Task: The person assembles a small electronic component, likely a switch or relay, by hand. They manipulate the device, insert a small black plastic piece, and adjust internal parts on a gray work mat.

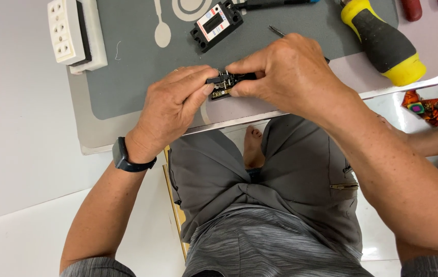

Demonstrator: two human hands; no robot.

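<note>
Both hands met over the near edge of the grey placemat point(126, 77) on the desk. The left hand point(170, 110) pinched one end of a small black plastic electrical part with metal contacts point(222, 84), its grip closed on it; the right hand point(291, 72) clamped the other end. A black rectangular module point(215, 25), a white socket strip point(73, 33) and a yellow-and-black screwdriver handle point(383, 38) lay beyond.

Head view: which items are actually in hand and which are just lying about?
In hand:
- small black electrical part, pinched between left hand and right hand

Lying about:
- black module with a red and white label
- white socket strip
- yellow and black screwdriver handle
- grey mat
- thin metal tool tip, beside the right hand
</note>
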